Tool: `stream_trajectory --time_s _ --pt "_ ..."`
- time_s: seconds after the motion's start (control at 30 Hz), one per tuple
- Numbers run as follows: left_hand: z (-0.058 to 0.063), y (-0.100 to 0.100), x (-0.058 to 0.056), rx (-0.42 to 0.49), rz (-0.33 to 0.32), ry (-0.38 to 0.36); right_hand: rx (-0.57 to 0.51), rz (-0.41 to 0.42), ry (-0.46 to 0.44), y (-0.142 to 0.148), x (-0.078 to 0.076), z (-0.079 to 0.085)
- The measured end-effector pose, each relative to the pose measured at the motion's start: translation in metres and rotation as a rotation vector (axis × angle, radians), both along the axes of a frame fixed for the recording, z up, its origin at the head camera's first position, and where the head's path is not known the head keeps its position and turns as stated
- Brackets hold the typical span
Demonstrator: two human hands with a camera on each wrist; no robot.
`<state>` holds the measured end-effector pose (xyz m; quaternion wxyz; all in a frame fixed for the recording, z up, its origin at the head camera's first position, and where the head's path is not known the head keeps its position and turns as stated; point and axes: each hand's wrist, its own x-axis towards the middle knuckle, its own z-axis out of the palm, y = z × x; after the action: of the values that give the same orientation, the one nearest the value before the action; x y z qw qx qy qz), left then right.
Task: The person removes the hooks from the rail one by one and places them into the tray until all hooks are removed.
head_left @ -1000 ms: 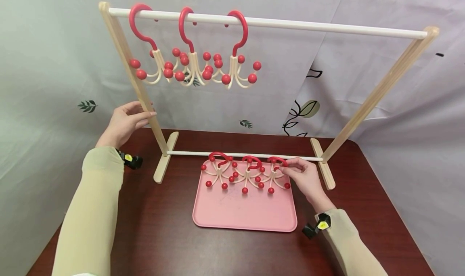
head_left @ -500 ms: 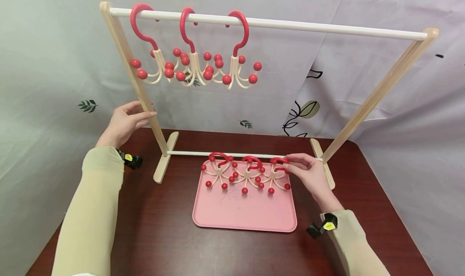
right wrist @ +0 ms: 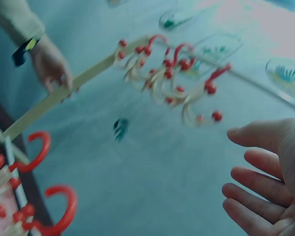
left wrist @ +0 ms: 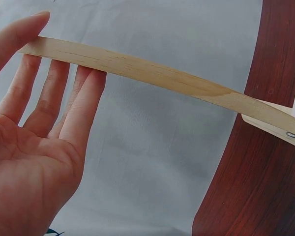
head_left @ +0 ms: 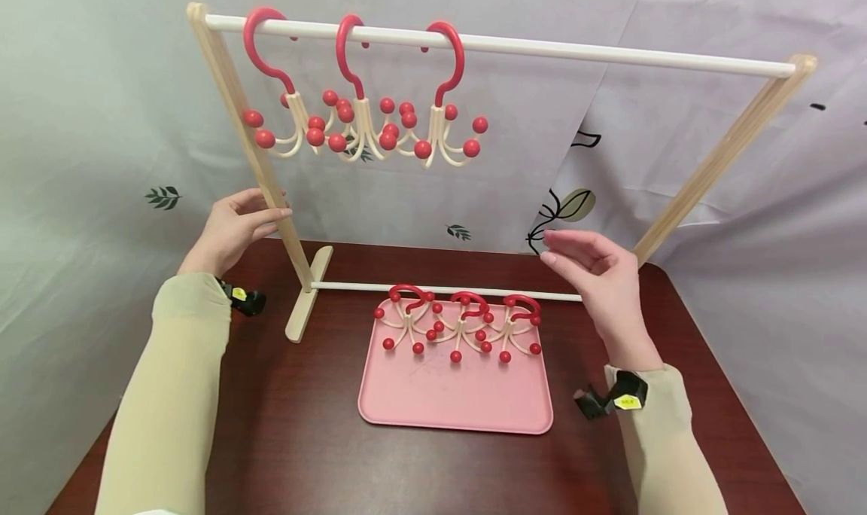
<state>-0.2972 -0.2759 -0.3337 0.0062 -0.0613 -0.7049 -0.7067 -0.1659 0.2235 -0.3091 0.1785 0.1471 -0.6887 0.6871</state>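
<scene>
One pale cloth point(head_left: 501, 199) with leaf prints fills the background, and before it, across the bottom of the frame, lies a dark red-brown table point(head_left: 291, 440). On this table stands a wooden rack point(head_left: 609, 53) with a white top bar. At lower centre is placed a pink tray point(head_left: 454, 402). Three hanging hangers point(head_left: 362, 112), with red hooks and red balls, are on the bar at upper left; three lying hangers point(head_left: 463, 325) are side by side along the tray's upper edge. At middle left, the left hand point(head_left: 230, 225) pinches the rack's left post point(left wrist: 137, 69) between thumb and fingers. At right of centre, the right hand point(head_left: 606, 297) is apart from the hangers, thumb away from its slightly bent fingers point(right wrist: 258, 187), holding nothing.
</scene>
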Motion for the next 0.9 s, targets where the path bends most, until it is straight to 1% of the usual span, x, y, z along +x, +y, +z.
stream_trajectory --time_s 0.2,0.43,0.6,0.73,0.83,0.9 --pt "0.000 0.000 0.001 -0.010 0.003 0.002 -0.017 0.047 0.066 -0.019 -0.006 0.035" --pt "0.000 -0.001 0.000 -0.016 0.001 -0.002 -0.029 0.073 0.157 -0.054 -0.015 0.088" --pt "0.000 -0.001 0.000 -0.039 0.007 -0.004 -0.025 0.068 0.163 -0.077 -0.025 0.122" --pt "0.000 -0.002 0.000 -0.041 0.006 -0.008 -0.007 0.061 0.152 -0.091 -0.034 0.139" --pt "0.000 -0.002 0.000 -0.043 0.007 -0.005 0.008 0.045 0.140 -0.099 -0.042 0.146" --pt "0.000 -0.001 0.000 -0.043 0.006 -0.003 0.018 0.020 0.109 -0.104 -0.048 0.150"
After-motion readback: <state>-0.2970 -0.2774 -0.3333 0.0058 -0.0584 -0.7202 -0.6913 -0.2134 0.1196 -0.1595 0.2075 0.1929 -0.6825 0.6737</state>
